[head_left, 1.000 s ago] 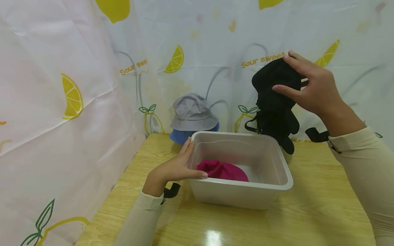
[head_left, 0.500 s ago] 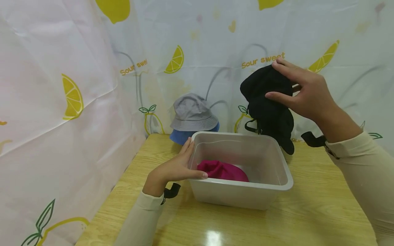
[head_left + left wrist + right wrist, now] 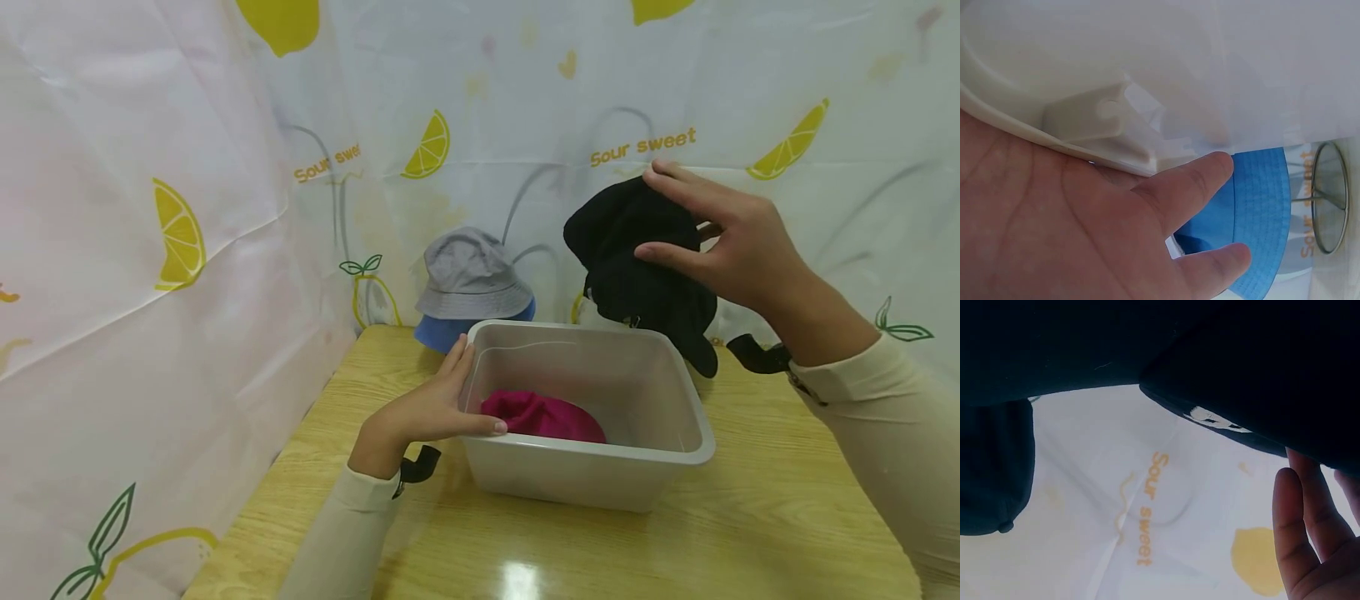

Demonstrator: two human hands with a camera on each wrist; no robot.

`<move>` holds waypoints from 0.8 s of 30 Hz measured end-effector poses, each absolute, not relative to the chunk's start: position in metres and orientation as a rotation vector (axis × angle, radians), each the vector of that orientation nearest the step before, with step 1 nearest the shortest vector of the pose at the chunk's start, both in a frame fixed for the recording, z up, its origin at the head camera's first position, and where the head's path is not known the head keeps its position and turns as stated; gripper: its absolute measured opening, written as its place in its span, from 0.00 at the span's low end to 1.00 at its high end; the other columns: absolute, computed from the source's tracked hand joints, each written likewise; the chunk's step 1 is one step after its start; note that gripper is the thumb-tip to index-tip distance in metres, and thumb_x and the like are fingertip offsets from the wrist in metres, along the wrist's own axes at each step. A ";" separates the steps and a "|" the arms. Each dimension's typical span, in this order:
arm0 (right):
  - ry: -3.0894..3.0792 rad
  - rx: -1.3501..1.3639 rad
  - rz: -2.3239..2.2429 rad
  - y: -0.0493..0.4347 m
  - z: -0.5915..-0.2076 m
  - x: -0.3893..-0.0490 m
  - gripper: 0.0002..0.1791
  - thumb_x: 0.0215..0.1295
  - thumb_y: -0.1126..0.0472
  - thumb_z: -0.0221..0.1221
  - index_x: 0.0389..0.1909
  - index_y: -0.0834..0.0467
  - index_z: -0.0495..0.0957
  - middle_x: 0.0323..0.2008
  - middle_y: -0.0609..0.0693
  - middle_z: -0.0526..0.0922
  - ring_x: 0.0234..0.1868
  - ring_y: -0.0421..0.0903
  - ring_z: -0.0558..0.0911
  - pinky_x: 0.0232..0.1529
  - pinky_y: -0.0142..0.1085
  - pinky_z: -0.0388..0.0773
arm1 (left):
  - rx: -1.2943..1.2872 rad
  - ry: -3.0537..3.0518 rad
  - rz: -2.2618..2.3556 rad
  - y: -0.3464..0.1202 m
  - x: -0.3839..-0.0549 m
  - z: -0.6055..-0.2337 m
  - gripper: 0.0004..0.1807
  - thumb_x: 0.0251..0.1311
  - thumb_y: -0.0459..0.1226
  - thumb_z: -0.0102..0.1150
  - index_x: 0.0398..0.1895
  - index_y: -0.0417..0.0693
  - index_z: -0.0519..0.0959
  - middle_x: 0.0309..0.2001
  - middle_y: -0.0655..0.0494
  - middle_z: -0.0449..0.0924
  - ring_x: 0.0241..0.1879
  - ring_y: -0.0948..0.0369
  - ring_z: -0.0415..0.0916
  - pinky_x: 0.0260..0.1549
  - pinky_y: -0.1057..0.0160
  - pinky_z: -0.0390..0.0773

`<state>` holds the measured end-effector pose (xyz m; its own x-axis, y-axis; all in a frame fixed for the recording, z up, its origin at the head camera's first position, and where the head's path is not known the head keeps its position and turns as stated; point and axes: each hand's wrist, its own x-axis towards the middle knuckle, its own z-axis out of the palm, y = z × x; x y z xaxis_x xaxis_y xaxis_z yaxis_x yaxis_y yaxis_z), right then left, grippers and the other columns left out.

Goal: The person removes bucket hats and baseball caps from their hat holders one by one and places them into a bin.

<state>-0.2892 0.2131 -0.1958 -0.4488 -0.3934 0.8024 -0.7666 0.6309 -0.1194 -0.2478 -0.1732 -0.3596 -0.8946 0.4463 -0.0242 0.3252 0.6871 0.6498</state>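
My right hand [image 3: 738, 242] holds a black cap [image 3: 618, 221] in the air between thumb and fingers, above the back right of a white plastic bin [image 3: 570, 471]. Below and behind it another black cap [image 3: 686, 333] hangs, its brim pointing down past the bin's rim. Dark cloth of the held cap [image 3: 1241, 356] fills the top of the right wrist view, with a small white patch at its edge. My left hand [image 3: 420, 408] rests on the bin's left corner, thumb along the front rim and fingers straight against the outer side. Inside the bin lies a magenta cap [image 3: 543, 417].
Behind the bin at left, a grey bucket hat [image 3: 472, 271] sits on top of a blue bucket hat [image 3: 438, 333]. A round wire stand [image 3: 1329, 199] shows beside the blue hat in the left wrist view. A lemon-print cloth [image 3: 525, 83] backs the wooden table [image 3: 780, 467].
My right hand has moved left and down with the black cap, towards the bin's back edge. The left hand, bin and magenta cap stay in place.
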 end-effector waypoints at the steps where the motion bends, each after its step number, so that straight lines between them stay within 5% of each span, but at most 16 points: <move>1: -2.079 0.913 0.611 0.212 -0.196 -0.288 0.51 0.44 0.63 0.83 0.72 0.41 0.74 0.72 0.40 0.74 0.69 0.26 0.72 0.42 0.12 0.72 | 0.627 2.719 0.991 -0.173 -0.248 -0.360 0.76 0.47 0.72 0.70 0.85 0.53 0.30 0.84 0.60 0.16 0.83 0.49 0.37 0.76 0.44 0.58; 9: -2.097 0.946 0.617 0.207 -0.203 -0.282 0.50 0.45 0.61 0.83 0.73 0.41 0.74 0.72 0.39 0.74 0.66 0.24 0.73 0.42 0.13 0.72 | 0.629 2.726 0.997 -0.173 -0.252 -0.363 0.77 0.45 0.73 0.70 0.85 0.53 0.31 0.84 0.60 0.18 0.83 0.51 0.37 0.77 0.45 0.58; 24: -2.080 1.072 0.614 0.195 -0.222 -0.276 0.49 0.41 0.58 0.83 0.71 0.47 0.77 0.70 0.45 0.77 0.69 0.36 0.75 0.38 0.20 0.73 | 0.609 2.709 1.011 -0.176 -0.251 -0.362 0.76 0.46 0.72 0.70 0.85 0.54 0.31 0.84 0.63 0.17 0.84 0.52 0.35 0.77 0.44 0.57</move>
<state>-0.2764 0.1952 -0.2218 -0.4069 -0.4987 0.7654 -0.8345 0.5437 -0.0894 -0.2513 -0.1761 -0.3625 -0.8983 0.4383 -0.0305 0.3112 0.6837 0.6601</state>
